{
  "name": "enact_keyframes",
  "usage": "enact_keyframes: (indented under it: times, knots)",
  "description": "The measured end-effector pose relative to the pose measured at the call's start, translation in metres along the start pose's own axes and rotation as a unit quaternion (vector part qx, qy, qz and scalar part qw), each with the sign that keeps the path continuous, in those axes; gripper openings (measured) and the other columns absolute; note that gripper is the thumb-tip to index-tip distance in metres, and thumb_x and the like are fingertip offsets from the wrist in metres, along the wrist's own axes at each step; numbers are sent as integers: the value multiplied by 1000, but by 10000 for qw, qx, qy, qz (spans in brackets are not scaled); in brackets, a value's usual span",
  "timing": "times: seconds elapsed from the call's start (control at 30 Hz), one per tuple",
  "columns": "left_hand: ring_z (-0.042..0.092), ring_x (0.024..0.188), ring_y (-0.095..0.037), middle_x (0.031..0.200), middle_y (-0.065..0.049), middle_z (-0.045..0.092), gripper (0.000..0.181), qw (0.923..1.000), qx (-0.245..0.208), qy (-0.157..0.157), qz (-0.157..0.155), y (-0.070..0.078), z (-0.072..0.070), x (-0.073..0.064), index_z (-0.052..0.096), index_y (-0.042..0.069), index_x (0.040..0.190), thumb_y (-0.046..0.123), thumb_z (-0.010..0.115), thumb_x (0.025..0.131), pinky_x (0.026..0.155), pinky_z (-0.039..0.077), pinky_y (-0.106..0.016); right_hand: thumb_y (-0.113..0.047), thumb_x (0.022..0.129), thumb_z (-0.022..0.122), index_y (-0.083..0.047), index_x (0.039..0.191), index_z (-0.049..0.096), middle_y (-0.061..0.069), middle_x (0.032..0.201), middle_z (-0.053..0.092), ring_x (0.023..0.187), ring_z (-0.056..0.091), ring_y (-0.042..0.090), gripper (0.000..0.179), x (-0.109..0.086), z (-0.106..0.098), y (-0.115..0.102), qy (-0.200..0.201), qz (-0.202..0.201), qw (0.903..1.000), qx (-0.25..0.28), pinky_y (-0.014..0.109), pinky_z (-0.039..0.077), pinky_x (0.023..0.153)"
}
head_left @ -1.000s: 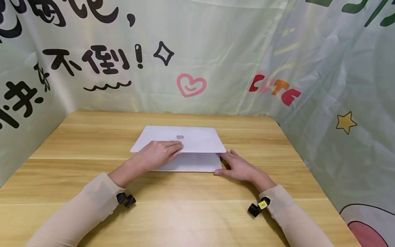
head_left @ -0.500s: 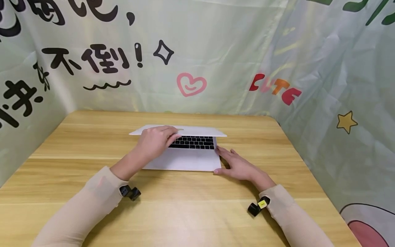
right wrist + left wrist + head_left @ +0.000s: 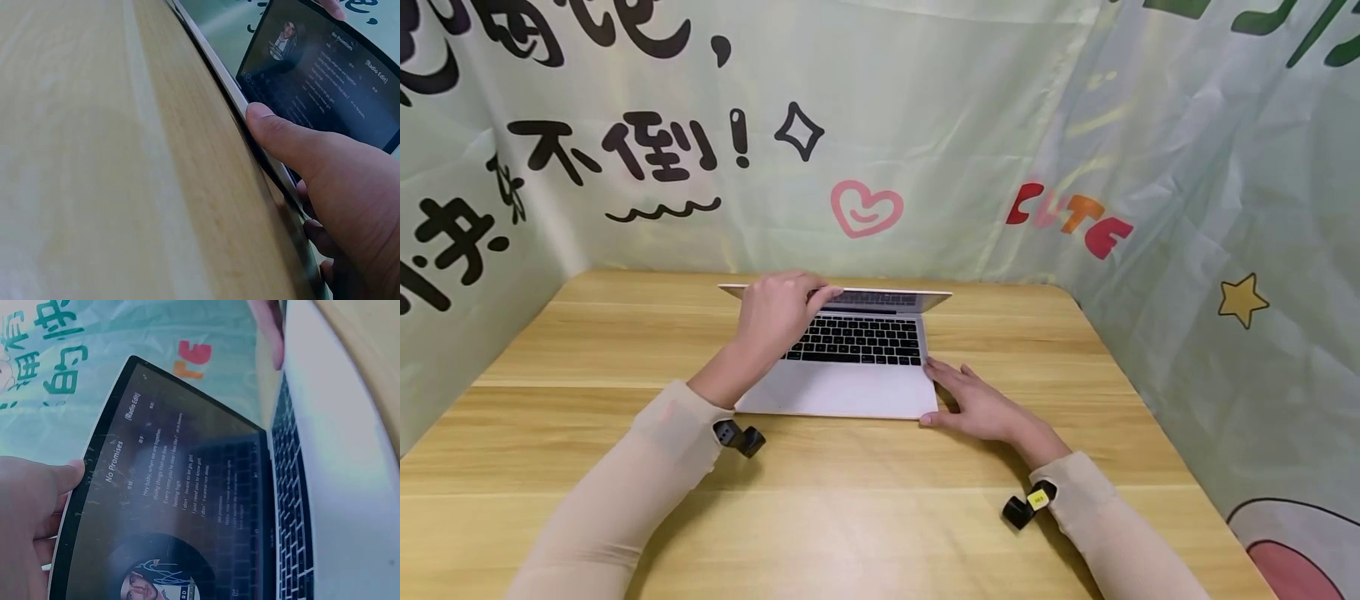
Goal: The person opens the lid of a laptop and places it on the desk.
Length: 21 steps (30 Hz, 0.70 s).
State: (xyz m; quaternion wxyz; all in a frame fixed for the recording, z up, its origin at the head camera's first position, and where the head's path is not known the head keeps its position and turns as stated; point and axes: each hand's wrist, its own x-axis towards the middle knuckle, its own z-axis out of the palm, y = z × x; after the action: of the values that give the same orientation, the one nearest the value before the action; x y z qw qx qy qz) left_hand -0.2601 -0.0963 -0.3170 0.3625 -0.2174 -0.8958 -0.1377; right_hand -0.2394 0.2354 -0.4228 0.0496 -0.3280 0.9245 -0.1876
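Note:
A silver laptop [image 3: 850, 392] lies on the table, its lid tilted up and the black keyboard [image 3: 872, 342] uncovered. My left hand [image 3: 775, 317] pinches the lid's upper edge, thumb on the screen side and the other fingers behind. In the left wrist view the lit screen [image 3: 162, 462] shows white song lyrics and a round picture. My right hand [image 3: 985, 407] holds the base at its front right corner. Its thumb [image 3: 281, 131] rests on the front edge, while the other fingers lie along the right side, partly hidden in the right wrist view.
The wooden table [image 3: 850, 508] reaches back to a pale printed curtain [image 3: 955, 125] with lettering, a heart and a star. Small black cameras [image 3: 748, 440] are strapped at both wrists, over light sleeves [image 3: 647, 467].
The lid has swung up and back from nearly closed, with my left hand moving away from me along with it. Keyboard and screen have come into sight. My right hand has stayed put.

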Motion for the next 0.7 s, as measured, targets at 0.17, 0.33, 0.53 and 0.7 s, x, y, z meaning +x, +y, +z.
enact_keyframes:
  times: [0.17,0.33,0.53,0.7]
  knots:
    - [67,63,-25,86,-3,75,36,9998,28,125,-122,-4,2,11,80,13,95,46,67,90,51,48,-38,-66,88,57,-4,154,28,10,160,21,145,24,25,94,0,1,1,-2,0,10000,5,52,11,117]
    - [70,77,-24,91,-4,75,38,9996,-62,122,-233,-8,6,22,79,12,99,46,63,93,81,51,-44,-67,87,56,-5,154,28,9,160,21,145,24,25,95,0,1,2,7,35,10000,18,51,10,118]
    - [70,94,-21,98,-3,75,38,9983,-340,428,-203,-15,17,32,79,11,102,44,63,93,99,43,-45,-69,87,55,-6,154,28,8,160,21,145,23,24,96,0,2,2,-13,90,10000,-12,50,10,118]
    - [70,96,-22,101,-5,74,36,9957,-508,779,-20,-23,25,38,78,10,104,41,65,92,97,43,-44,-68,87,56,-6,154,28,8,160,22,145,23,25,96,0,1,2,-30,111,9999,-30,50,10,118]
